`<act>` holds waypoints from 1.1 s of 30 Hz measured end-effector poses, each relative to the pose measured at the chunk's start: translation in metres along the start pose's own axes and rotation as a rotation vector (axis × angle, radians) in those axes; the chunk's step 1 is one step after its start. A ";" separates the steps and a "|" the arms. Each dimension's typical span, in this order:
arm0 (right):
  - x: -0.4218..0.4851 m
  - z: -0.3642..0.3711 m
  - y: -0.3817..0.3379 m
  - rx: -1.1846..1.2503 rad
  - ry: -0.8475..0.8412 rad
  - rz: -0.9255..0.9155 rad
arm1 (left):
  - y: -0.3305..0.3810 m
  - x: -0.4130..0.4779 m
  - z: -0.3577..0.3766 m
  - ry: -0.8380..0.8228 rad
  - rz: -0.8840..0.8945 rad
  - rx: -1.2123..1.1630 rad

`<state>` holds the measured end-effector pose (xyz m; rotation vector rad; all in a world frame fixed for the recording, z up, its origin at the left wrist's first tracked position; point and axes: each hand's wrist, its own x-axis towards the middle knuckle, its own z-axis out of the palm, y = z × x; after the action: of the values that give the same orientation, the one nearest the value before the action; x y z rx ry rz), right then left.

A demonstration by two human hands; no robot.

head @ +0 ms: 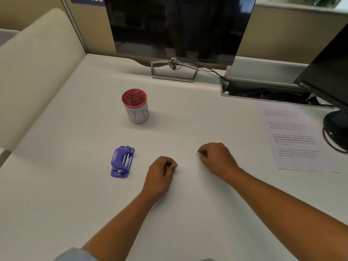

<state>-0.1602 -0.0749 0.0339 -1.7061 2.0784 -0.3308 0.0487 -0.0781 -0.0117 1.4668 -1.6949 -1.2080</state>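
My left hand (161, 174) rests on the white desk (188, 119) with its fingers curled into a fist; nothing shows plainly inside it. My right hand (216, 157) lies a little farther forward and to the right, also curled, its fingertips down on the desk surface. A purple hole punch (122, 162) sits just left of my left hand, apart from it. Behind the punch stands an upright red-rimmed cup (136, 106) wrapped in white paper with handwriting on it.
A printed sheet of paper (293, 140) lies at the right. A dark monitor (178, 25) stands at the back, a second monitor (331, 76) at the far right, with a cable tray (263, 91) between them. A beige partition runs along the left.
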 end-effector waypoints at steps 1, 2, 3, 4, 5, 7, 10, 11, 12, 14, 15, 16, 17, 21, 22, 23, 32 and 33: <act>0.002 0.001 -0.001 -0.013 -0.003 0.005 | 0.000 0.001 -0.001 -0.003 0.010 0.009; 0.003 0.002 -0.002 -0.025 -0.006 0.008 | 0.000 0.001 -0.002 -0.006 0.012 0.003; 0.005 0.002 -0.003 -0.044 -0.013 0.010 | -0.001 0.002 -0.003 -0.010 0.010 -0.007; 0.006 0.003 -0.005 -0.068 -0.022 0.010 | -0.002 0.002 -0.003 -0.013 0.012 -0.013; 0.008 0.004 -0.006 -0.095 -0.030 0.007 | -0.002 0.002 -0.003 -0.015 0.018 -0.010; 0.011 0.004 -0.010 -0.157 -0.041 0.001 | -0.002 0.001 -0.003 -0.020 0.039 0.000; 0.015 0.004 -0.015 -0.235 -0.063 -0.006 | -0.001 0.002 -0.003 -0.032 0.050 -0.003; 0.016 0.004 -0.017 -0.268 -0.074 -0.009 | -0.001 0.002 -0.004 -0.037 0.046 -0.003; 0.017 0.005 -0.019 -0.309 -0.081 -0.017 | -0.001 0.002 -0.004 -0.041 0.043 -0.005; 0.018 0.006 -0.022 -0.383 -0.083 -0.037 | -0.001 0.001 -0.004 -0.047 0.046 -0.013; 0.019 0.008 -0.023 -0.407 -0.080 -0.038 | -0.001 0.001 -0.004 -0.049 0.048 -0.015; 0.020 0.009 -0.024 -0.422 -0.078 -0.033 | 0.000 0.001 -0.004 -0.050 0.051 -0.015; 0.021 0.010 -0.026 -0.434 -0.080 -0.026 | 0.000 0.000 -0.004 -0.052 0.055 -0.012; 0.026 0.013 -0.032 -0.471 -0.091 0.017 | 0.000 0.000 -0.005 -0.064 0.067 0.006; 0.027 0.014 -0.033 -0.462 -0.107 0.027 | 0.001 0.000 -0.005 -0.066 0.064 0.008; 0.028 0.015 -0.033 -0.414 -0.119 0.055 | 0.001 0.000 -0.005 -0.067 0.062 0.008; 0.002 0.015 0.000 0.854 0.078 0.444 | 0.002 -0.002 -0.007 -0.066 0.083 0.008; -0.004 0.017 0.003 0.892 0.095 0.452 | 0.002 -0.002 -0.007 -0.065 0.084 0.014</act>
<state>-0.1546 -0.0687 0.0183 -0.6942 1.8575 -1.0077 0.0543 -0.0774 -0.0068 1.3634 -1.7930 -1.2134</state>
